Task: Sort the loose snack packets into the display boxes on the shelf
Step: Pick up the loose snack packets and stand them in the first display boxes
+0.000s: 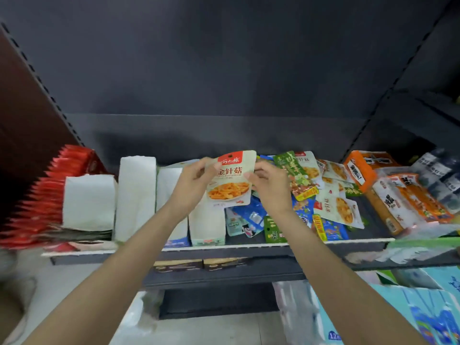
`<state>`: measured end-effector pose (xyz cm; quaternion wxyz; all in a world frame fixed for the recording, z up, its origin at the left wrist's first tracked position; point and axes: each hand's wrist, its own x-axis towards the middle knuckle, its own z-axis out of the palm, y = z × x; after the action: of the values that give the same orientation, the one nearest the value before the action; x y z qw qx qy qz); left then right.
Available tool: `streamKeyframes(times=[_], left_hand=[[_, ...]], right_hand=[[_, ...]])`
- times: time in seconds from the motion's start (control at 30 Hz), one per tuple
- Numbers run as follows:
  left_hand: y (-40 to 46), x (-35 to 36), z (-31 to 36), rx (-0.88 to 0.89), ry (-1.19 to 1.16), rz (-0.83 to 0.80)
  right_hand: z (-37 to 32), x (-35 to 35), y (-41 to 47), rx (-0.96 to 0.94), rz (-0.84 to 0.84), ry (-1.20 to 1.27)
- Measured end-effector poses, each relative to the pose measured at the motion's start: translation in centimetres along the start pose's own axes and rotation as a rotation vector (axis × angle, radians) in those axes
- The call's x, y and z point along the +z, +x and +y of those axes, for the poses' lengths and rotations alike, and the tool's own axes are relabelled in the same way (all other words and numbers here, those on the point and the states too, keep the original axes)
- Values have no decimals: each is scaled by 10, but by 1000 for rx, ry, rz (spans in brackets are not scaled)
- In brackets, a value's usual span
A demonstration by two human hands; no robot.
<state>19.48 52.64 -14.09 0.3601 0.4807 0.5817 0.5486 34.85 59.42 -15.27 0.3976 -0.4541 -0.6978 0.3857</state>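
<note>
1. Packet (pixel 230 179) first: you have it pinched in both hands, your left hand (pixel 193 185) on its left edge and your right hand (pixel 268 186) on its right edge, thumbs on the printed face. It hangs upright above the middle of the shelf (pixel 224 247), over the gap between the white boxes and the loose heap.

2. Handling, as a judgement: it looks light and limp, a thin glossy pouch that will bend and slide between fingers. Hold it by the flat sealed edges or the top strip, not the soft belly (squeezing there could crush the contents or burst a seam).

3. Looks: pale cream pouch, red band with white lettering across the top, large dark characters beneath, and a picture of an orange shredded food on a plate low on the front.

4. Each grip is closed on the packet by thumb and fingers; neither hand is free.

5. Display boxes (pixel 135 197) stand in a row toward the shelf's left side, white-topped and upright, with red packets (pixel 49 185) stacked at the far left corner.

6. Loose packets (pixel 321 195) lie jumbled toward the right side, green, blue and cream ones overlapping; several cream ones appear to match yours. Orange packs (pixel 408 195) crowd the right end.
</note>
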Motion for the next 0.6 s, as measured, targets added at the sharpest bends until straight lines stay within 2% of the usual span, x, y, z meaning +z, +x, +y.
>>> streamKeyframes(times=[0.23, 0.37, 0.6], left_hand=[[-41, -149, -3, 23, 3, -4], [-61, -210, -6, 119, 149, 49], [-81, -273, -14, 201, 400, 201]], right_hand=[[-76, 119, -40, -105, 20, -30], [-106, 171, -58, -89, 11, -19], [-122, 232, -71, -70, -22, 2]])
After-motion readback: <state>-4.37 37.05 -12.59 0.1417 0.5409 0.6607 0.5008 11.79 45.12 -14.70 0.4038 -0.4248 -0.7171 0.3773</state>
